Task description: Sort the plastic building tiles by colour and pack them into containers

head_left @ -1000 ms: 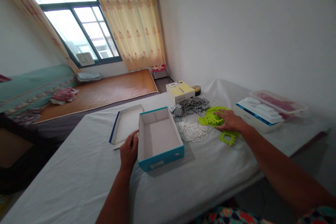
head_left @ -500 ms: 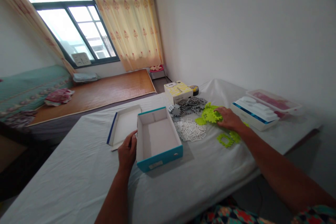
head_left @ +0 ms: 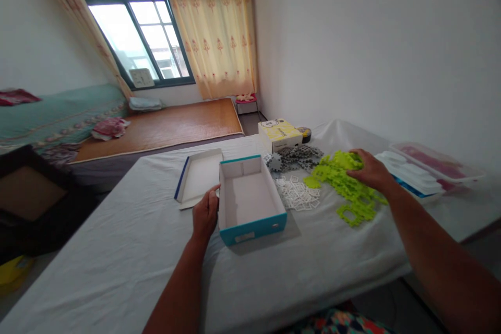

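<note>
Pale daylight from the window [head_left: 135,36] ahead of me, its panes blown to white — the wall [head_left: 371,52] on my right dull grey, a soft shadow right of the blue box [head_left: 254,230], dim lower corners, wide-angle stretch toward the edges, small white pieces [head_left: 299,193] slightly soft.

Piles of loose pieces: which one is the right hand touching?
The lime-green pile, rightmost of the three; the right hand is on it, while the grey pile and white pile lie further left, untouched.
</note>
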Available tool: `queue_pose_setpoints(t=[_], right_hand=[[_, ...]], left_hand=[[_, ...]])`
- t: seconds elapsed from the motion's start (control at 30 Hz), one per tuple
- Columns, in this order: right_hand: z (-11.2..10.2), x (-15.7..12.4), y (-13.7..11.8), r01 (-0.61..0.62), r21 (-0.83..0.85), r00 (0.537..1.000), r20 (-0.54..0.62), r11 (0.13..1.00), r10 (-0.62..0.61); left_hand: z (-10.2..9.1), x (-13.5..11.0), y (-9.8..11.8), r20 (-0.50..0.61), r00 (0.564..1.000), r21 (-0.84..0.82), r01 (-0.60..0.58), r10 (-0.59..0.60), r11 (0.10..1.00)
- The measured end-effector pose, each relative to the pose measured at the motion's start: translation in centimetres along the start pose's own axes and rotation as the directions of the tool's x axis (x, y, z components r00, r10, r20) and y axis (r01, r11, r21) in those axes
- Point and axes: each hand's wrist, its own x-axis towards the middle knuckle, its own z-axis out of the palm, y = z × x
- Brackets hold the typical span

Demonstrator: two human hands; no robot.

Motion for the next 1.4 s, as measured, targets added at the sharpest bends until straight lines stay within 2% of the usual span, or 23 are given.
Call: queue_pose_setpoints(t=[0.1,0.17,0.23,0.3,0.37,0.43,0.47,0.53,0.6,0.73,0.8,0.87,0.93,1.0,1.1,1.2,1.4], right_hand=[[-1.3,0.7,-4.9,0.044,0.125,0.999,0.025,0.991,-0.047],[-1.4,0.9,-9.7,0.137,0.238,0.986,0.062,0.962,-0.156],[-0.7,0.9,-15.0,0.263,0.35,0.952,0.057,0.899,-0.3],[0.7,0.6,-20.0,0.382,0.439,0.891,0.059,0.813,-0.45],[2.4,-0.1,-23.8,0.459,0.497,0.812,0.102,0.737,-0.574],[3.7,-0.8,-25.8,0.514,0.518,0.738,0.139,0.684,-0.66],[4.1,-1.0,-26.0,0.531,0.518,0.718,0.145,0.67,-0.681],[4.2,-1.0,-25.1,0.537,0.503,0.727,0.133,0.678,-0.674],[3.4,0.0,-22.3,0.498,0.464,0.786,0.115,0.733,-0.607],[1.3,4.1,-13.1,0.28,0.314,0.941,0.094,0.907,-0.324],[0.9,5.9,-8.0,0.156,0.19,0.974,0.132,0.969,-0.183],[1.4,6.9,-3.5,0.09,0.027,0.956,0.278,0.996,-0.094],[2.5,7.0,-0.4,0.091,-0.093,0.885,0.464,0.991,-0.038],[4.0,6.7,1.4,0.096,-0.142,0.819,0.573,0.985,0.003],[5.5,6.1,2.2,0.053,-0.119,0.789,0.614,0.991,0.031],[5.8,5.4,2.1,0.023,-0.104,0.767,0.639,0.994,0.049],[5.2,2.8,2.0,0.076,-0.126,0.815,0.579,0.989,0.011]], left_hand=[[0.1,-0.1,0.2,0.004,1.0,0.007,-0.022,0.022,1.0],[0.2,-0.1,0.3,0.009,1.0,0.014,-0.025,0.025,1.0],[0.2,-0.2,0.2,0.014,0.999,0.018,-0.031,0.031,0.999],[0.3,-0.2,0.1,0.022,0.999,0.023,-0.034,0.034,0.999],[0.2,-0.3,0.0,0.026,0.999,0.02,-0.028,0.027,0.999],[0.2,-0.4,0.0,0.032,0.999,0.015,-0.019,0.018,1.0],[0.2,-0.4,-0.1,0.035,0.999,0.014,-0.019,0.018,1.0],[0.2,-0.4,-0.1,0.04,0.999,0.017,-0.026,0.025,1.0],[0.3,-0.4,-0.2,0.044,0.998,0.026,-0.035,0.034,0.999],[0.4,-0.2,-0.3,0.038,0.999,0.054,-0.039,0.037,0.998],[0.4,-0.1,-0.4,0.034,0.999,0.055,-0.035,0.034,0.998],[0.4,-0.1,-0.6,0.036,0.999,0.046,-0.027,0.025,0.999],[0.4,0.0,-0.6,0.039,0.999,0.04,-0.019,0.017,0.999],[0.3,-0.1,-0.6,0.039,0.999,0.037,-0.017,0.015,0.999],[0.2,-0.1,-0.5,0.032,0.999,0.038,-0.019,0.018,0.999],[0.2,-0.1,-0.4,0.029,0.999,0.042,-0.024,0.023,0.999],[0.1,0.0,-0.3,0.03,0.999,0.054,-0.017,0.015,0.998]])
